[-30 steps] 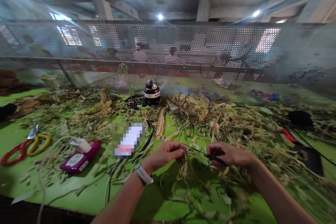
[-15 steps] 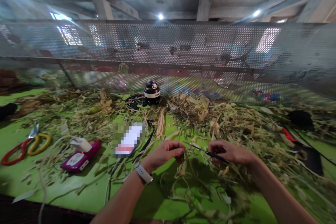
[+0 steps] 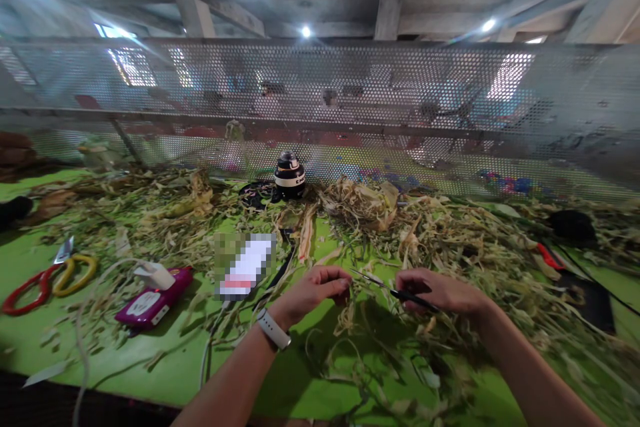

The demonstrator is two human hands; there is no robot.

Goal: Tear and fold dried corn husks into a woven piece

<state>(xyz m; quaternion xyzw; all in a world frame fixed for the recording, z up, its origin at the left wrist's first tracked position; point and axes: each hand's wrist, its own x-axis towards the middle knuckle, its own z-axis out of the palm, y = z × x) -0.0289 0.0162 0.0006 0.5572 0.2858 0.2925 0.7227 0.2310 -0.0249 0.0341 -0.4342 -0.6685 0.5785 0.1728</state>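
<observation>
Over a green table (image 3: 135,383) strewn with dry leaves (image 3: 450,233), a black tool (image 3: 414,297)
Right hand (image 3: 440,289) clamps the tool, its tip near the left hand (image 3: 317,290), whose fingers pinch together, contents hidden.

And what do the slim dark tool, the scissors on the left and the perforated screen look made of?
Slim dark tool: the thin glinting shaft looks like metal; the thicker black part could be plastic or coated metal.
Scissors: shiny, silvery blades suggest steel; smooth coloured handles, probably plastic.
Perforated screen: likely grey sheet metal, faintly glossy, with regular punched holes.
</observation>
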